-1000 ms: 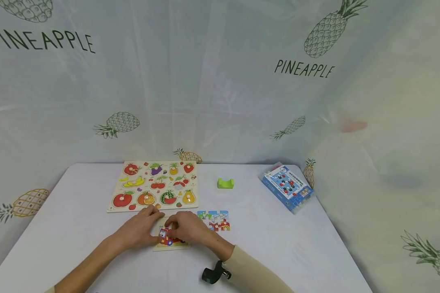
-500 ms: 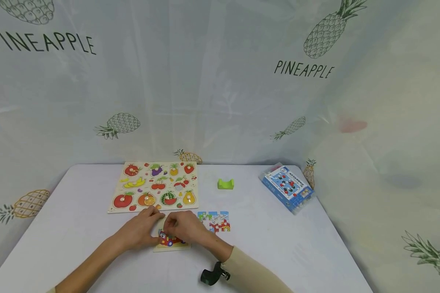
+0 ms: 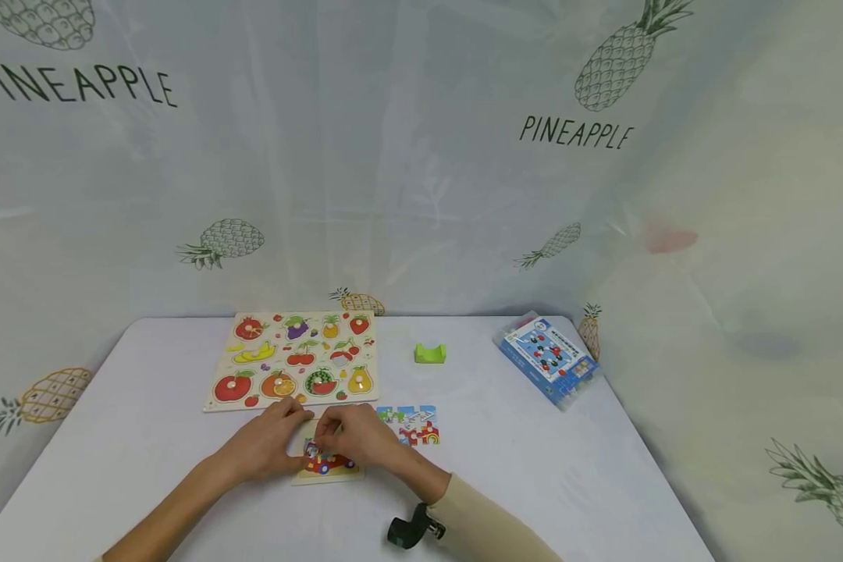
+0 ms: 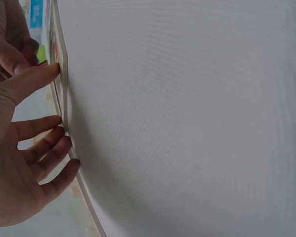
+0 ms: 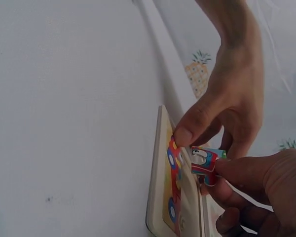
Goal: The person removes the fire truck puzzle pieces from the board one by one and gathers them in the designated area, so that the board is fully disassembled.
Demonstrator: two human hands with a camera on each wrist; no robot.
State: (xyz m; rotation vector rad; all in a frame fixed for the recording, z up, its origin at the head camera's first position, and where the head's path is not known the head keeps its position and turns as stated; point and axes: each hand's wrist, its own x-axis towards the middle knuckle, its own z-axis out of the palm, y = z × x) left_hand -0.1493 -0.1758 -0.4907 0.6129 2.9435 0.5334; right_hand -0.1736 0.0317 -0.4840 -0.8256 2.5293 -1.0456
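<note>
A small wooden puzzle board (image 3: pixel 326 478) with a red vehicle picture lies near the table's front. My left hand (image 3: pixel 267 442) rests at its left side; in the left wrist view the thumb and fairly straight fingertips (image 4: pixel 54 70) touch the board's edge. Over the board, my right hand (image 3: pixel 357 435) pinches a puzzle piece (image 5: pixel 203 160) between thumb and forefinger. The right wrist view shows this piece, red and blue with a cartoon eye, tilted above the board. Part of the picture is hidden by my hands.
A large fruit puzzle board (image 3: pixel 291 386) lies behind the hands. Several loose puzzle pieces (image 3: pixel 421 432) sit to the right, with a green curved block (image 3: pixel 430 354) farther back. A blue boxed set (image 3: pixel 549 355) stands at the back right.
My right fingertips have shifted slightly over the small board, with the thumb and forefinger drawn closer together. My left hand stays in place; the head view has shifted a little.
</note>
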